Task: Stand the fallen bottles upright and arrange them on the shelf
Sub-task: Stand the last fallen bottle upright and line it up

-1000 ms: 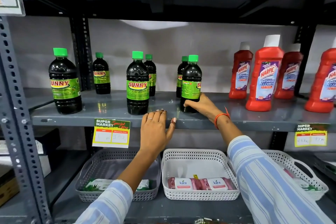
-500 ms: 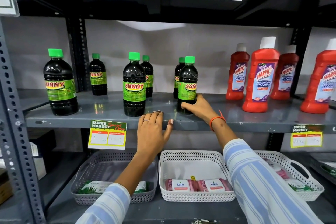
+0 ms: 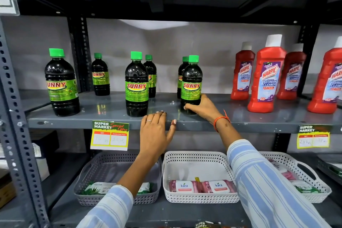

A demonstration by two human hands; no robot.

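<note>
While the right hand wraps the base of the front-right bottle, fingers curled round its lower wall and thumb hidden behind, the step looks like a final turn or nudge to square it with its row. All six green-capped bottles stand upright on the shelf, in three front-and-back pairs, so none appears left lying down. This one sits close in front of its partner, nearly touching, with the label already facing out. A low grip suits a sliding move: it should keep the tall bottle from tipping, provided the push stays level and slow on the smooth metal. I would watch the bottle behind, since a shove backward could knock it. The left hand rests flat on the shelf's front lip, fingers together and thumb spread, holding nothing; it sits just beside the middle bottle, so it should stay still or draw back. Spacing to match the middle and left pairs seems the aim.
</note>
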